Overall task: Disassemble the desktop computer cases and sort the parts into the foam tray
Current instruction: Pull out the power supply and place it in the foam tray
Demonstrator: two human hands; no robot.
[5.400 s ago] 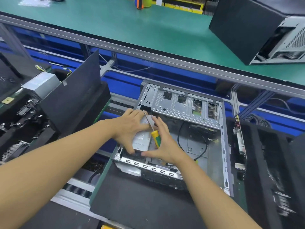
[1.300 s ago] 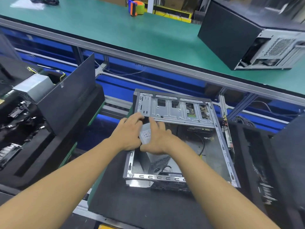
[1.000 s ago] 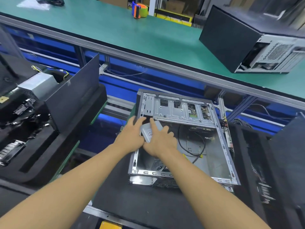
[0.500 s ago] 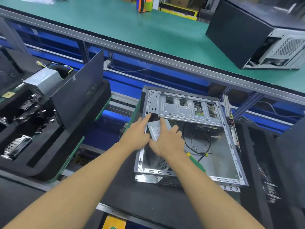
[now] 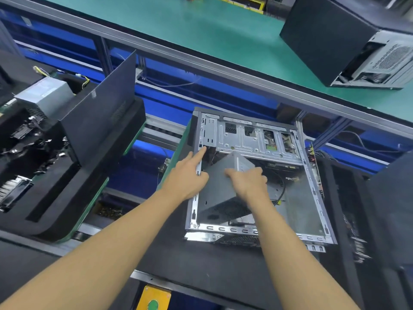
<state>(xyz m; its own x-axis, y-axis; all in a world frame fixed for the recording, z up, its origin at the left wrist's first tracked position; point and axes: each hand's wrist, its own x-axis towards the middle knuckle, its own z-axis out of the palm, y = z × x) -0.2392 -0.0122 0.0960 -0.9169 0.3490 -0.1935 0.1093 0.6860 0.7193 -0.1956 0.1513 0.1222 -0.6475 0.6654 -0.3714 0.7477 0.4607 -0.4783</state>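
The grey power supply sits tilted, one corner raised, in the 9 o'clock half of the open case at mid-view. Our right hand grips its upper edge. Our left hand lies on the case's 9 o'clock rail, forefinger straight; we cannot tell whether it holds anything. We judge the power supply could snag that rail and slip from a one-handed hold. The black cable at its 3 o'clock could catch too. The foam tray lies at 9 o'clock.
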